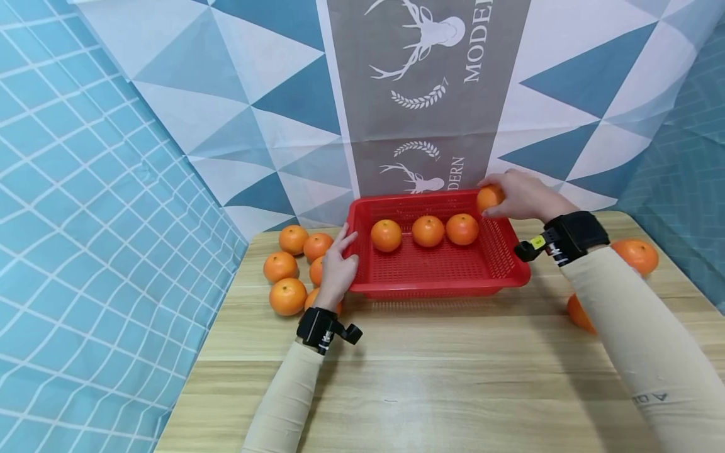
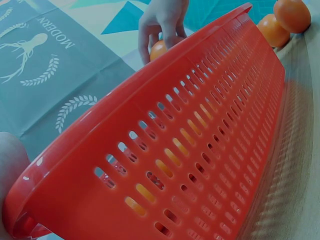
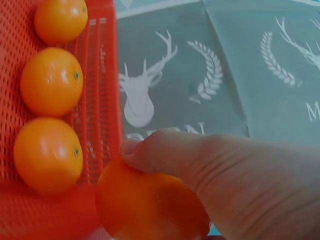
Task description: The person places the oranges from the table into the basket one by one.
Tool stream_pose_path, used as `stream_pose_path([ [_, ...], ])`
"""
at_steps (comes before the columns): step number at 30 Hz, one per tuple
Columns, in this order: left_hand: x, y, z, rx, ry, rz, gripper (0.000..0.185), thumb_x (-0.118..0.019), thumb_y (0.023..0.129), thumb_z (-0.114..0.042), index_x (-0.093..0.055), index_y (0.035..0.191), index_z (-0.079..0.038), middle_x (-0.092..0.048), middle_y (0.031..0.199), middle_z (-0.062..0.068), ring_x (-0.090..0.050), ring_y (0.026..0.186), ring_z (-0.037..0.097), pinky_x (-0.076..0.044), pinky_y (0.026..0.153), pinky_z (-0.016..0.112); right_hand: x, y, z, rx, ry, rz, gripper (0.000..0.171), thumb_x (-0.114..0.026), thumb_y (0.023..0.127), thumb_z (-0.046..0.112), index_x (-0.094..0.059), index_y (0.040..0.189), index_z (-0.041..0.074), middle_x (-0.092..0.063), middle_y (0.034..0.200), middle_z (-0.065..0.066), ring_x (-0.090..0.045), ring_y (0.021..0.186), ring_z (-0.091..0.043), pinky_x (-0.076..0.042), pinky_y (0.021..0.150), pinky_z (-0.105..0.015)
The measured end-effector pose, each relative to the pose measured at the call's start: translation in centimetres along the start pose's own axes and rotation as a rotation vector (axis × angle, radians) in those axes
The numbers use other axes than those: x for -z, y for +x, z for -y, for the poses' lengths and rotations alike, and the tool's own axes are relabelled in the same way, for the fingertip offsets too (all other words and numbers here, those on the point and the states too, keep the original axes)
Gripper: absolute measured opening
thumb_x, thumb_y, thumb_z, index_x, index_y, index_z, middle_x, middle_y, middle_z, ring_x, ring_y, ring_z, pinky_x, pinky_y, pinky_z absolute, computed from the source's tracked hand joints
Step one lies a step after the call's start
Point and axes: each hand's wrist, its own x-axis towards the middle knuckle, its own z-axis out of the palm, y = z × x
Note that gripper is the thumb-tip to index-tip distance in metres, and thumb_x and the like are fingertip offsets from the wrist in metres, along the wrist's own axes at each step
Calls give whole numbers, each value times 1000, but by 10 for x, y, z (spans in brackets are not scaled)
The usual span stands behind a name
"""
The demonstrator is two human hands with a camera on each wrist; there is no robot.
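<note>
My right hand (image 1: 522, 194) grips a mandarin orange (image 1: 489, 197) at the back right corner of a red plastic basket (image 1: 430, 286). In the right wrist view the thumb lies across the top of this mandarin (image 3: 150, 205), close beside the basket rim. Three more mandarins sit in a row inside the basket: a left one (image 1: 386, 235), a middle one (image 1: 428, 231) and a right one (image 1: 462, 229). At the basket's left end, my left hand (image 1: 338, 267) holds the rim, its thumb over the edge. The left wrist view shows the slotted basket wall (image 2: 165, 170) up close.
Several loose mandarins (image 1: 287, 296) lie on the wooden table (image 1: 430, 377) left of the basket, partly hidden by my left hand. Two other mandarins, one farther right (image 1: 637, 255) and one nearer (image 1: 579, 314), lie by my right forearm. A patterned cloth (image 1: 300, 126) hangs behind the table.
</note>
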Motion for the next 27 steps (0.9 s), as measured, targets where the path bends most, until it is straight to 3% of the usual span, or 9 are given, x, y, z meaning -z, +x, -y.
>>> stream_pose_path([
  [9, -2, 8, 14, 24, -20, -1, 66, -58, 97, -3, -66, 160, -22, -38, 180, -27, -30, 175, 18, -49, 132, 52, -17, 13, 31, 15, 49, 47, 64, -85, 96, 15, -63, 154, -2, -62, 146, -33, -59, 129, -50, -62, 107, -64],
  [15, -2, 12, 21, 22, -6, -7, 66, -59, 97, -3, -66, 160, -22, -38, 180, -29, -31, 175, 19, -51, 130, 51, -28, 19, 46, 19, 42, 69, 64, -84, 96, 20, -64, 154, 3, -62, 143, -32, -58, 126, -47, -60, 105, -61],
  [21, 0, 2, 6, 27, 4, -12, 66, -58, 98, -2, -65, 161, -21, -39, 181, -25, -30, 175, 18, -49, 132, 50, -33, 24, 58, 46, 45, 63, 62, -84, 96, 22, -66, 154, 6, -63, 146, -31, -58, 129, -46, -57, 109, -64],
  [27, 2, -6, -12, 11, -3, 6, 65, -56, 99, -2, -61, 163, -11, -37, 185, -13, -30, 176, 30, -51, 130, 53, -36, 25, 59, 40, 43, 87, 63, -85, 96, 22, -66, 155, 6, -63, 147, -29, -56, 132, -46, -56, 111, -64],
])
